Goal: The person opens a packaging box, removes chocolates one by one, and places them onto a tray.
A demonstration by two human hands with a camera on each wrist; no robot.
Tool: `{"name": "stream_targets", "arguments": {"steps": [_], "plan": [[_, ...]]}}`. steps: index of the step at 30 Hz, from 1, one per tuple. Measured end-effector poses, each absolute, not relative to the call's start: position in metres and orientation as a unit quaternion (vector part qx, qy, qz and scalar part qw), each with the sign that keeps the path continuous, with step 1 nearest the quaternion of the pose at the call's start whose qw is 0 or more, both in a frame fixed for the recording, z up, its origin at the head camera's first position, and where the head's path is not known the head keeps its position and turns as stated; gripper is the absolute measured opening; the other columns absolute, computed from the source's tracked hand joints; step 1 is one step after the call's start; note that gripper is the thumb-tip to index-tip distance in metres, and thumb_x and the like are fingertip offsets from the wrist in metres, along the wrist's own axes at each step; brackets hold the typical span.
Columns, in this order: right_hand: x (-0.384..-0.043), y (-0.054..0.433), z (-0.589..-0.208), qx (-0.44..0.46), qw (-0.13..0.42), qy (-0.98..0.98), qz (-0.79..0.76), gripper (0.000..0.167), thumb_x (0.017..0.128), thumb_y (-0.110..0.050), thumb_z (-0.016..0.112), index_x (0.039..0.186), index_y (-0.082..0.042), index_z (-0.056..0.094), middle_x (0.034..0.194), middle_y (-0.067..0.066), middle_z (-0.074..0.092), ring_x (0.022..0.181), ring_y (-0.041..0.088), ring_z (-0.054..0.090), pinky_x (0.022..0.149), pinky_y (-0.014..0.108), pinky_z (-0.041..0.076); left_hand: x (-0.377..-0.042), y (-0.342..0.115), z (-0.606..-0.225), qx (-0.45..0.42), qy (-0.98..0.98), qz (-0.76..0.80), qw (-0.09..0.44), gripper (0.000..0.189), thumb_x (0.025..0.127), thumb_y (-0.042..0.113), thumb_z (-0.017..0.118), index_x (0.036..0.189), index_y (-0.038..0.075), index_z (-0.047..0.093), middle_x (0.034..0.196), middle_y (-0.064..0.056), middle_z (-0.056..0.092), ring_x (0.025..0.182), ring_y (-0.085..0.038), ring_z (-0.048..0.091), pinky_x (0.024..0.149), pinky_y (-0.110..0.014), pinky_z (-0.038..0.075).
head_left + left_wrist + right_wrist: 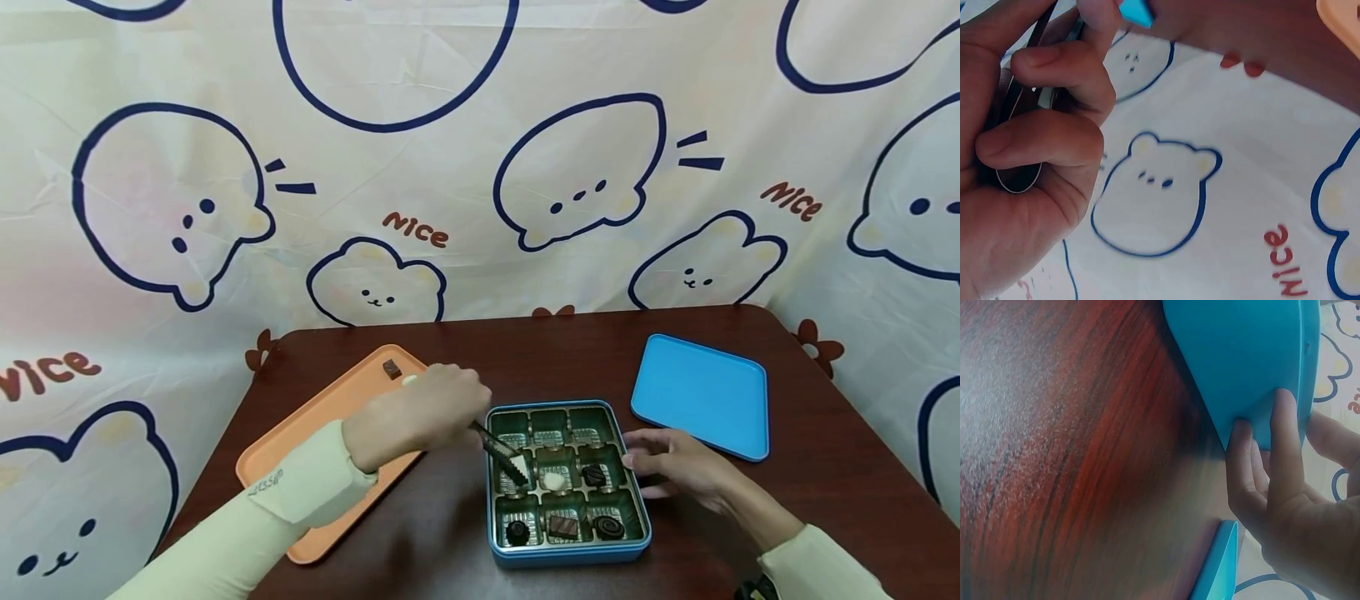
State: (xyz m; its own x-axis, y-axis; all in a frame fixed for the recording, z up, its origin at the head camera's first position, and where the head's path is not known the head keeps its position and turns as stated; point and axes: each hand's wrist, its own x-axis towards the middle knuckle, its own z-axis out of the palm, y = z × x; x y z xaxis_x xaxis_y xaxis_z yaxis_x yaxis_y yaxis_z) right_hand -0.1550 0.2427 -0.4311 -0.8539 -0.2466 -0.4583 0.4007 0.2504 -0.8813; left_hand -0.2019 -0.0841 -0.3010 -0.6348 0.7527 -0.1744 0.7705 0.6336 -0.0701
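My left hand (423, 412) holds a pair of dark metal tongs (1022, 156), fingers curled round the handles. The tong tips reach down into the middle-left compartment of a blue tin box (570, 552), and something pale shows at them. In the box's gold divided insert lie a white chocolate (553, 481) in the centre and several dark chocolates (564, 526) along the front row and at middle right. My right hand (686, 467) grips the box's right side. In the right wrist view, fingertips (1282, 403) press the outer wall, with another digit at the rim.
An orange tray (330, 425) lies at the left, partly under my left forearm. On its far end sit a brown chocolate (392, 368) and a white piece (409, 380). A blue lid (701, 396) rests beyond my right hand. A patterned cloth (465, 167) hangs behind the table.
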Motion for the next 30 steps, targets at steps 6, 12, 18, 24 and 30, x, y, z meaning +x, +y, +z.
{"name": "stream_targets", "arguments": {"steps": [6, 12, 18, 24, 30], "plan": [[-0.156, 0.242, -0.432, 0.058, 0.263, 0.747, -0.607, 0.072, 0.096, -0.017, 0.067, 0.150, 0.011, 0.028, 0.138, 0.032, 0.047, 0.104, 0.026, 0.067, 0.082, 0.044, 0.058, -0.208, -0.104, -0.270, 0.396, 0.914, -0.018, 0.085, 0.032, 0.083, 0.031, 0.082, 0.057, 0.021, 0.067, 0.051, 0.011, 0.051, 0.050, -0.008, 0.047, 0.047, -0.024, 0.034], [-0.156, 0.244, -0.434, 0.051, 0.265, 0.747, -0.608, 0.072, 0.096, -0.018, 0.066, 0.150, 0.012, 0.027, 0.138, 0.032, 0.047, 0.105, 0.026, 0.067, 0.083, 0.044, 0.057, -0.211, -0.125, -0.259, 0.380, 0.921, 0.016, 0.077, 0.036, 0.081, 0.020, 0.080, 0.050, 0.026, 0.061, 0.047, 0.014, 0.045, 0.049, -0.006, 0.045, 0.048, -0.025, 0.037], [-0.156, 0.243, -0.434, 0.049, 0.267, 0.745, -0.610, 0.073, 0.096, -0.018, 0.067, 0.150, 0.012, 0.027, 0.138, 0.032, 0.047, 0.105, 0.025, 0.067, 0.083, 0.044, 0.057, -0.215, -0.146, -0.257, 0.364, 0.929, 0.017, 0.063, 0.035, 0.080, 0.026, 0.083, 0.052, 0.025, 0.062, 0.049, 0.014, 0.044, 0.049, -0.006, 0.041, 0.048, -0.025, 0.035], [-0.156, 0.242, -0.434, 0.050, 0.264, 0.746, -0.609, 0.073, 0.095, -0.018, 0.067, 0.149, 0.012, 0.028, 0.137, 0.031, 0.047, 0.104, 0.025, 0.067, 0.083, 0.044, 0.058, -0.223, -0.168, -0.258, 0.323, 0.941, 0.026, 0.092, 0.022, 0.085, 0.023, 0.080, 0.064, 0.021, 0.072, 0.056, 0.011, 0.055, 0.051, -0.008, 0.043, 0.051, -0.026, 0.036], [-0.156, 0.243, -0.434, 0.056, 0.264, 0.747, -0.608, 0.072, 0.096, -0.018, 0.067, 0.150, 0.011, 0.028, 0.137, 0.031, 0.047, 0.105, 0.025, 0.066, 0.083, 0.044, 0.057, -0.235, -0.188, -0.265, 0.287, 0.952, 0.026, 0.101, 0.018, 0.084, 0.022, 0.081, 0.067, 0.020, 0.074, 0.059, 0.009, 0.056, 0.052, -0.009, 0.044, 0.049, -0.026, 0.035]]}}
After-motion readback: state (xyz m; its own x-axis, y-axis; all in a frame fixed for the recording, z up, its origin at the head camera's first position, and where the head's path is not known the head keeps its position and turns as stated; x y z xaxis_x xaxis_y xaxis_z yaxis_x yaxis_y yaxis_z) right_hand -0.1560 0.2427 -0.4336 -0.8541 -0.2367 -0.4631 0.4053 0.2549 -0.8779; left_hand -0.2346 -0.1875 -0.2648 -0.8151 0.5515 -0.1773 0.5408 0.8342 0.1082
